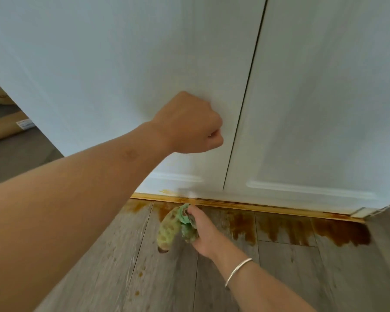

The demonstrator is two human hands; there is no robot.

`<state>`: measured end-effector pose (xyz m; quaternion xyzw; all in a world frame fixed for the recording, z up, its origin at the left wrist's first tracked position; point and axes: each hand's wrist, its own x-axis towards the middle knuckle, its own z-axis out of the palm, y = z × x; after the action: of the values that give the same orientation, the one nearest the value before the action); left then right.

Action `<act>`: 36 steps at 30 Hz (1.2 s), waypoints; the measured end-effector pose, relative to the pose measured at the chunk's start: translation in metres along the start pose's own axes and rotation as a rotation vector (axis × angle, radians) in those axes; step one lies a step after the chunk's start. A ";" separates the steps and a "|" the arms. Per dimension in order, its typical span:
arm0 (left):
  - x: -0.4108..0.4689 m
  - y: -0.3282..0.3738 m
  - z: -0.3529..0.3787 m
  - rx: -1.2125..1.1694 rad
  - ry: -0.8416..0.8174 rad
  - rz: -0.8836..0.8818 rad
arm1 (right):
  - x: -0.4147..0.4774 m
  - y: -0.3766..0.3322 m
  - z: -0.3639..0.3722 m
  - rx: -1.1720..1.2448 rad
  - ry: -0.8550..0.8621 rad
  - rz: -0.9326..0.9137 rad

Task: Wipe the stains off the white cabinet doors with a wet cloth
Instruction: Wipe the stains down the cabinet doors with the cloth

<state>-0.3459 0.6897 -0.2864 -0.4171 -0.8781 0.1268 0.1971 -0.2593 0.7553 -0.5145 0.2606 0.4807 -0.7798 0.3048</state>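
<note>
Two white doors [99,64] — brown stains [342,233] smeared on grey floor [279,278].

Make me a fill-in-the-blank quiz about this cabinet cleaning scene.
The right hand grips a stained ____ cloth.
The left hand rests as a ____ against the left cabinet door.
A silver bracelet sits on the ____ wrist.
Brown stains spread across the grey plank ____.
Answers: green, fist, right, floor.
</note>
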 end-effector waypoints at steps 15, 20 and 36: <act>-0.093 0.038 0.054 -1.128 -0.579 -0.791 | -0.061 -0.059 -0.012 -0.091 -0.077 -0.112; -0.128 0.060 0.076 -1.866 -0.572 -1.165 | -0.056 -0.058 0.015 -0.153 -0.079 -0.183; -0.172 0.064 0.182 -2.047 0.257 -1.968 | 0.014 -0.012 0.050 -0.417 0.226 -0.214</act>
<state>-0.2865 0.5843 -0.5147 0.3882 -0.4844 -0.7772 -0.1028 -0.2830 0.7104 -0.4974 0.2252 0.6868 -0.6577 0.2122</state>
